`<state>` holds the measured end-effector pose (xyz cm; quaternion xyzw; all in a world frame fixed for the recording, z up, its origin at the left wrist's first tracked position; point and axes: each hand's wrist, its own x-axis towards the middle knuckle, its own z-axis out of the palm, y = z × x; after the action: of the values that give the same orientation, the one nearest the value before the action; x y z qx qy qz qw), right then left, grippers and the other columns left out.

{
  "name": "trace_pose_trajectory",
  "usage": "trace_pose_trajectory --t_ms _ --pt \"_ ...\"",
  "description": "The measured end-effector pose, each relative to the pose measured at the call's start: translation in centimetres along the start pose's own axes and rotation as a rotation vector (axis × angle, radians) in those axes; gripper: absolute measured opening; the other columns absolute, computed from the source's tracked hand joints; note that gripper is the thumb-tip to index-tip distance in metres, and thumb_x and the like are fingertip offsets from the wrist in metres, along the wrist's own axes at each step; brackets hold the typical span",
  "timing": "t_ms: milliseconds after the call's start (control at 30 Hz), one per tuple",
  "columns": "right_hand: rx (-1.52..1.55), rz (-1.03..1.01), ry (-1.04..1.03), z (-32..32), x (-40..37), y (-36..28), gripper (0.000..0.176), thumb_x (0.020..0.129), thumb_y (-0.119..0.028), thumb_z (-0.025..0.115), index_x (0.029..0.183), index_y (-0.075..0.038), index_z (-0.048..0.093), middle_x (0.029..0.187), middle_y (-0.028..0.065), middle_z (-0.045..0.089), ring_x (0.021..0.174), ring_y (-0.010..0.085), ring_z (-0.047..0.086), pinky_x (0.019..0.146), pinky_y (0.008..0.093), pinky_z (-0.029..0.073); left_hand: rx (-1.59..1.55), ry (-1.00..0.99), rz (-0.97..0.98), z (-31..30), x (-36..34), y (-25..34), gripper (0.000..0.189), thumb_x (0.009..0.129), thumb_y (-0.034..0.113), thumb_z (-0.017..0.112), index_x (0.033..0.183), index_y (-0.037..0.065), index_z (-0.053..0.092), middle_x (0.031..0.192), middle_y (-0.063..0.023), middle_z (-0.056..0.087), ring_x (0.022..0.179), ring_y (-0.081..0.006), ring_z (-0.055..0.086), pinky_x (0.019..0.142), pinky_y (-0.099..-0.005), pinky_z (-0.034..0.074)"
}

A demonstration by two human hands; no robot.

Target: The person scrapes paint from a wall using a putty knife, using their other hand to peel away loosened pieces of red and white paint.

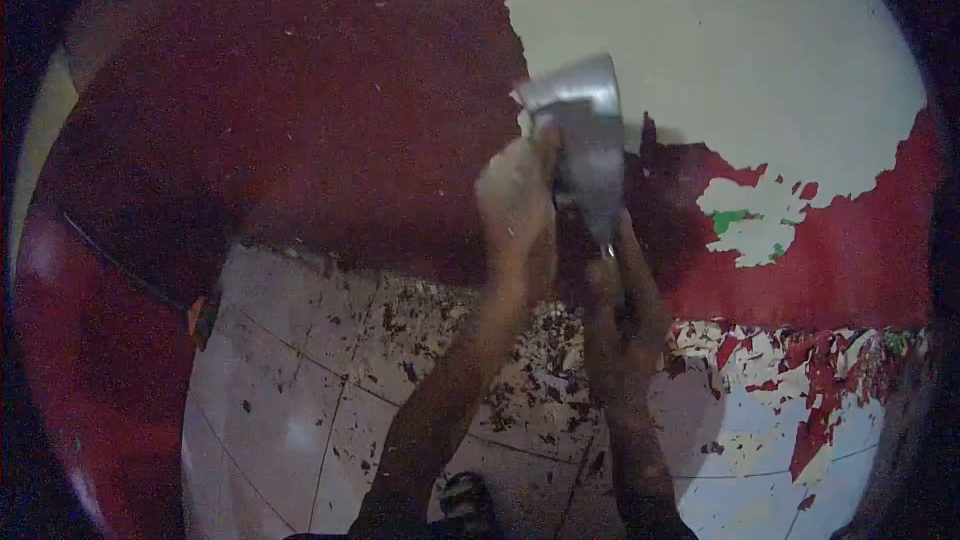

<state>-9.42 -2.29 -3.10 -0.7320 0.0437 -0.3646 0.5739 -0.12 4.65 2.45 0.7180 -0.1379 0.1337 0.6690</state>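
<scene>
A wide metal scraper (583,130) is held up against a wall, its blade edge at the border between dark red paint (300,110) and bare pale wall (720,50). My left hand (515,202) presses on the blade's left side. My right hand (618,285) grips the scraper's handle from below. Both forearms rise from the bottom of the view. The picture is dim and blurred.
Red paint flakes (500,360) litter the pale tiled floor (300,390) along the wall's base. To the right, patchy red paint with a pale and green spot (750,220) remains. A sandalled foot (465,500) shows at the bottom. A red surface (90,360) stands at the left.
</scene>
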Motion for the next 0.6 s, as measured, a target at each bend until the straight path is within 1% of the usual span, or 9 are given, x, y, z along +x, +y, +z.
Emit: trace_pose_trajectory --t_ms 33,100,167,267,333,400,467,567,600 --pt "0.037 0.072 -0.03 -0.1 0.1 -1.2 0.043 0.094 -0.015 0.05 0.133 0.001 0.044 0.115 0.0107 0.06 0.078 0.0097 0.052 0.071 0.0235 0.044 -0.079 -0.009 0.029 -0.1 0.4 0.0 0.042 0.094 0.042 0.051 0.085 0.002 0.059 0.072 0.0012 0.053 0.064 -0.0064 0.046 0.055 -0.0241 0.038" --pt "0.099 0.165 -0.06 -0.5 0.1 -1.6 0.044 0.094 -0.016 0.05 0.134 0.001 0.044 0.112 0.0111 0.061 0.076 0.0094 0.051 0.069 0.0241 0.044 -0.088 -0.022 0.032 0.0 0.4 0.3 0.045 0.094 0.045 0.05 0.086 0.002 0.059 0.07 0.001 0.053 0.062 -0.0066 0.046 0.052 -0.0243 0.038" --pt "0.143 0.218 -0.072 -1.5 -0.2 -0.9 0.044 0.094 -0.017 0.05 0.134 0.0 0.044 0.106 0.0103 0.062 0.073 0.0086 0.049 0.066 0.0241 0.044 0.056 -0.022 -0.032 0.6 -0.3 0.6 0.046 0.093 0.047 0.05 0.087 0.002 0.059 0.069 0.0005 0.053 0.06 -0.007 0.045 0.049 -0.0248 0.037" --pt "0.105 0.042 -0.028 -0.8 -0.3 -1.3 0.045 0.093 -0.017 0.051 0.134 0.0 0.044 0.095 0.0059 0.062 0.072 0.008 0.047 0.065 0.023 0.042 -0.185 -0.094 -0.051 0.2 0.2 -1.3 0.044 0.094 0.046 0.049 0.089 0.003 0.058 0.069 -0.0003 0.052 0.057 -0.0069 0.044 0.046 -0.026 0.037" --pt "0.051 -0.024 0.003 -0.8 -0.7 0.2 0.045 0.093 -0.017 0.051 0.134 -0.001 0.044 0.092 0.0047 0.061 0.073 0.0084 0.047 0.066 0.0233 0.043 -0.147 -0.058 -0.069 0.5 -0.5 -2.2 0.045 0.094 0.046 0.049 0.091 0.001 0.057 0.068 -0.0002 0.052 0.058 -0.0068 0.044 0.048 -0.0255 0.037" --pt "0.02 -0.002 -0.004 -0.9 -0.2 -0.1 0.045 0.093 -0.017 0.052 0.134 -0.001 0.044 0.092 0.0049 0.061 0.075 0.0088 0.048 0.067 0.0235 0.043 -0.118 -0.043 0.01 0.7 0.1 -2.0 0.046 0.095 0.045 0.049 0.092 0.0 0.057 0.069 0.0 0.052 0.06 -0.007 0.044 0.05 -0.0251 0.038" --pt "0.006 0.169 -0.067 -1.2 -0.1 -1.2 0.045 0.093 -0.016 0.052 0.135 -0.001 0.044 0.097 0.0066 0.062 0.078 0.0093 0.05 0.07 0.0238 0.044 -0.078 -0.045 0.123 0.4 0.6 -2.0 0.046 0.095 0.044 0.049 0.094 -0.002 0.057 0.07 0.0004 0.052 0.063 -0.0076 0.045 0.052 -0.0248 0.039" --pt "0.02 -0.024 -0.023 -0.9 -0.3 0.4 0.045 0.093 -0.015 0.051 0.135 -0.001 0.043 0.101 0.0063 0.062 0.075 0.0073 0.048 0.067 0.0224 0.043 -0.253 -0.094 -0.025 0.2 -0.3 -1.6 0.043 0.095 0.04 0.05 0.096 -0.003 0.057 0.074 0.0009 0.053 0.066 -0.0086 0.047 0.057 -0.0244 0.04" --pt "0.039 0.021 -0.04 -1.2 -0.3 0.2 0.045 0.093 -0.014 0.051 0.135 -0.001 0.043 0.101 0.0063 0.062 0.075 0.0069 0.048 0.067 0.0221 0.043 -0.218 -0.075 -0.018 0.3 -0.2 -1.8 0.041 0.095 0.039 0.051 0.097 -0.002 0.057 0.075 0.0009 0.053 0.067 -0.0084 0.047 0.058 -0.0245 0.04"
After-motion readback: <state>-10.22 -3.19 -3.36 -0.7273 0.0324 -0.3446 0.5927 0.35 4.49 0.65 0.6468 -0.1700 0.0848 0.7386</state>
